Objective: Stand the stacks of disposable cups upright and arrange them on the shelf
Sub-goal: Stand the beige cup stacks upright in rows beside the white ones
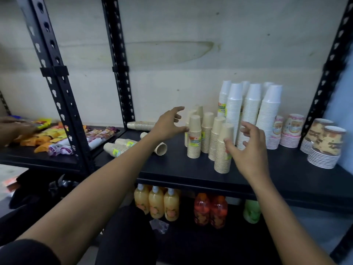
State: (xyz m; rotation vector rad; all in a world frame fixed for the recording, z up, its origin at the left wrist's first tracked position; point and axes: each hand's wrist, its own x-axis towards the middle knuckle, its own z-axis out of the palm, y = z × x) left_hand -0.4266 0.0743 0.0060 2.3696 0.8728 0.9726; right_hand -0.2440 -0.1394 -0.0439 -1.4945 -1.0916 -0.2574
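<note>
A black metal shelf (191, 169) crosses the middle of the frame. At its centre, several tan cup stacks (205, 134) stand upright, rims down. The left hand (168, 124) reaches in from the lower left, fingers spread open, thumb just beside one tan stack, gripping nothing. The right hand (248, 146), also open, hovers by the nearest tan stack (223, 150), thumb touching it. Left of centre, more tan stacks (122, 146) lie on their sides. Tall white cup stacks (250, 111) stand behind, right of centre, with patterned cups (324, 144) at far right. Juice bottles (156, 203) sit on the shelf below.
</note>
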